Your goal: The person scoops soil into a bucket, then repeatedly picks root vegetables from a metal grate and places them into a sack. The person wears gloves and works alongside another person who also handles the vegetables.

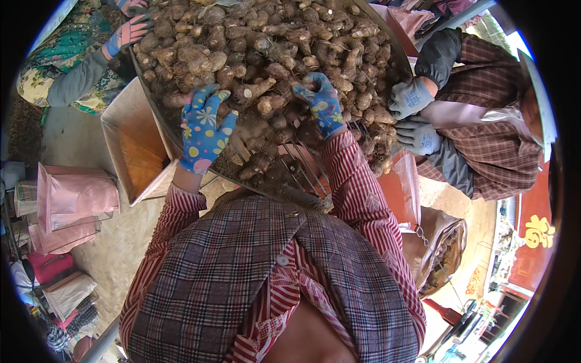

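A large heap of soil-covered taro corms (pixel 254 50) with fibrous roots fills the metal-rimmed sorting table before me. My left hand (pixel 203 129), in a blue flowered glove, is at the heap's left side with its fingers apart and nothing visible in them. On the right, my right hand (pixel 323 104) wears a matching glove, its fingers curled at the corms. Whether it grips one is hidden. A pale-cut corm (pixel 254 92) lies between my hands. Nearer my body, metal bars (pixel 305 165) of a grate show beneath a few dirty corms.
At upper left, a person's gloved hand (pixel 129 34) rests at the heap's edge. Another person's grey gloves (pixel 411 97) are at the right edge. An open bin (pixel 136 149) stands left of the table. Pink bags (pixel 77 195) and a filled sack (pixel 438 254) occupy the floor.
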{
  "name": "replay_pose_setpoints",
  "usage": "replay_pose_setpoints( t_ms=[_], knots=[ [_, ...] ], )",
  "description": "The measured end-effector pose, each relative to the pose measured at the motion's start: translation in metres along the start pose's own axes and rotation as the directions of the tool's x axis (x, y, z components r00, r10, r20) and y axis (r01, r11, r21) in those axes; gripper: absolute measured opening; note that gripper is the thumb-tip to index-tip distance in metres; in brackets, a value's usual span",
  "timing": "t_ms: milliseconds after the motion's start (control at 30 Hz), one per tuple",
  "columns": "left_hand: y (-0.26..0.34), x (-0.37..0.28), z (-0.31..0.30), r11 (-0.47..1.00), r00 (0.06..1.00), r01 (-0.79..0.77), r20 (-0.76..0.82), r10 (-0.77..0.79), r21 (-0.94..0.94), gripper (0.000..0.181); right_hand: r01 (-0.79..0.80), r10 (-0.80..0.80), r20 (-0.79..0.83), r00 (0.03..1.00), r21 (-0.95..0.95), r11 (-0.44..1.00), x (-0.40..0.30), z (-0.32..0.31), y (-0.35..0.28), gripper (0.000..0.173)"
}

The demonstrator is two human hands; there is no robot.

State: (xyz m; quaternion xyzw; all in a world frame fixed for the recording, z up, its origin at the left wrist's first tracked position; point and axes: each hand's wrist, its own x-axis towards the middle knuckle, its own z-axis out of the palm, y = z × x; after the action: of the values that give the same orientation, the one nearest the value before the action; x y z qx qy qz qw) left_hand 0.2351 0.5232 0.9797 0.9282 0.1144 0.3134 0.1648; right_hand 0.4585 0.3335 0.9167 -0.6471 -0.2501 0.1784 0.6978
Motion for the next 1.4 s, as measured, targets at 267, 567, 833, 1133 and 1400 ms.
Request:
replay_pose_setpoints(
  t_ms=[267, 567, 833, 1133, 1400],
  knots=[
    [0.038, -0.005, 0.028, 0.927, 0.976, -0.003, 0.199, 0.083, -0.375, 0.041, -0.06, 0.122, -0.103, 0.987, 0.472, 0.88, -0.109, -0.057, -0.037, 0.022],
    [0.098, -0.009, 0.047, 0.758, 0.717, 0.318, 0.668, 0.2, -0.569, 0.066, 0.117, -0.054, -0.238, 0.97, 0.26, 0.959, -0.167, -0.055, -0.058, 0.043],
    [0.096, 0.001, 0.056, 0.479, 0.789, 0.428, 0.575, 0.216, -0.767, 0.067, 0.15, -0.168, -0.131, 0.977, -0.134, 0.98, -0.179, -0.052, -0.065, 0.065],
    [0.113, -0.035, 0.063, 0.663, 0.657, 0.321, 0.663, 0.359, -0.676, 0.064, -0.098, 0.11, -0.35, 0.93, 0.053, 0.994, -0.184, -0.02, -0.056, 0.02],
    [0.111, -0.038, 0.055, 0.674, 0.67, 0.32, 0.662, 0.336, -0.665, 0.068, 0.068, -0.161, -0.321, 0.933, -0.283, 0.957, -0.176, -0.007, -0.079, 0.021]
  ],
)
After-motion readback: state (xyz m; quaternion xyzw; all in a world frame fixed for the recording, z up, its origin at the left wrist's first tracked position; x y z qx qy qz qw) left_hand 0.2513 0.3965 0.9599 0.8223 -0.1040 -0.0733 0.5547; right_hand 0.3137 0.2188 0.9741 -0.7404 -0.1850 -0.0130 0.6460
